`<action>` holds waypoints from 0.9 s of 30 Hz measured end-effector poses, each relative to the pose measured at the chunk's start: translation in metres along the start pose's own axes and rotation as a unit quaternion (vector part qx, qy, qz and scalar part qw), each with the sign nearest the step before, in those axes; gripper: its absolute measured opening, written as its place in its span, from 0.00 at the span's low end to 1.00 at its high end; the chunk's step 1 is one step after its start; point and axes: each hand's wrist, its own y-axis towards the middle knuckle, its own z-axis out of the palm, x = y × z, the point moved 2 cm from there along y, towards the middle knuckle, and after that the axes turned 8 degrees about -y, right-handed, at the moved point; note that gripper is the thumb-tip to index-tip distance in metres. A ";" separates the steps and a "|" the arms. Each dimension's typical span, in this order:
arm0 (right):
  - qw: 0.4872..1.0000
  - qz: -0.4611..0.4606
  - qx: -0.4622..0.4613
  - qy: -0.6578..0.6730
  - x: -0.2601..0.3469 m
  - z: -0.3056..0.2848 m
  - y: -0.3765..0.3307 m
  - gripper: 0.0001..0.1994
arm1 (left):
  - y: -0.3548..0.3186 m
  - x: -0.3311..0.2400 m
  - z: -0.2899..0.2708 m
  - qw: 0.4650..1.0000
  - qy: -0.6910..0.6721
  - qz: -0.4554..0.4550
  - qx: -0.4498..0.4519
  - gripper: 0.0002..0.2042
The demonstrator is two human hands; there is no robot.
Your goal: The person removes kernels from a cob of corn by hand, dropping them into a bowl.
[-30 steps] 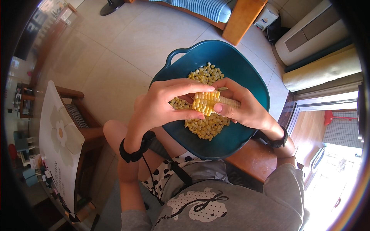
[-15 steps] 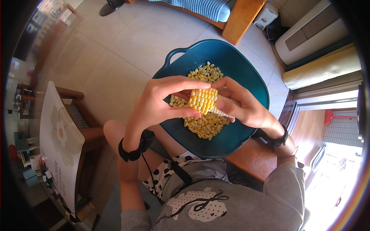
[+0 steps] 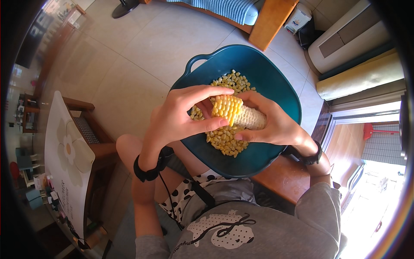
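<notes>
Thumb of right hand (image 3: pixel 279 121) shifted off corn cob (image 3: pixel 227 108) to just below it, exposing the stripped stretch; attached kernels show only at the left end, clamped by left hand (image 3: pixel 174 111) fingers, right fingers round the bare end, above loose kernels (image 3: pixel 226 143) in teal basin (image 3: pixel 276 75).

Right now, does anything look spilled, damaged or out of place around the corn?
Nothing stands out. Loose yellow corn kernels lie inside the wide teal basin, with no spill visible. The left hand and right hand hold a partly stripped yellow corn cob; its pale end is bare.
</notes>
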 end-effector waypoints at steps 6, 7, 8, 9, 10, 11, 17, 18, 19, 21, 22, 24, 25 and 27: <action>0.999 0.011 -0.028 0.042 -0.005 0.000 -0.001 0.27 | 0.001 0.001 -0.001 1.000 0.011 0.015 0.006 0.23; 0.983 0.102 -0.001 0.152 -0.005 0.000 -0.001 0.28 | 0.000 0.001 -0.001 0.999 0.016 0.029 0.019 0.23; 0.983 0.102 -0.002 0.152 -0.003 -0.001 -0.002 0.28 | 0.000 0.001 -0.001 0.999 0.016 0.029 0.019 0.23; 0.981 0.116 0.011 0.152 -0.002 -0.003 -0.002 0.27 | 0.000 0.001 0.001 0.999 0.017 0.026 0.022 0.24; 0.979 0.130 0.024 0.152 -0.001 -0.003 -0.002 0.28 | -0.001 0.001 0.002 0.999 0.018 0.024 0.024 0.24; 0.979 0.130 0.023 0.152 -0.001 -0.002 -0.002 0.28 | 0.000 0.002 0.002 0.999 0.018 0.024 0.024 0.24; 0.989 0.104 0.011 0.109 -0.004 0.002 -0.001 0.25 | 0.001 0.002 0.001 0.996 0.046 0.063 0.031 0.23; 0.990 0.094 0.004 0.104 -0.002 0.002 -0.001 0.24 | 0.001 0.001 -0.001 0.997 0.035 0.057 0.031 0.24; 0.991 0.085 -0.004 0.099 -0.001 0.002 -0.001 0.23 | 0.001 0.001 -0.001 0.998 0.024 0.052 0.030 0.24; 0.996 0.035 -0.026 0.083 -0.009 0.006 -0.001 0.22 | 0.003 0.001 -0.001 0.998 0.023 0.052 0.028 0.25; 0.997 -0.014 -0.047 0.067 -0.010 0.006 -0.001 0.22 | 0.004 0.001 -0.001 0.998 0.022 0.051 0.025 0.25; 0.997 -0.010 -0.047 0.059 -0.010 0.005 -0.001 0.21 | 0.003 0.000 0.001 0.999 0.023 0.026 0.032 0.25; 0.998 -0.007 -0.046 0.051 -0.010 0.005 -0.001 0.21 | 0.004 0.001 0.002 0.999 0.025 0.002 0.038 0.25; 0.998 -0.004 -0.043 0.045 -0.009 0.005 -0.001 0.20 | 0.002 0.003 0.002 1.000 0.010 0.004 0.028 0.24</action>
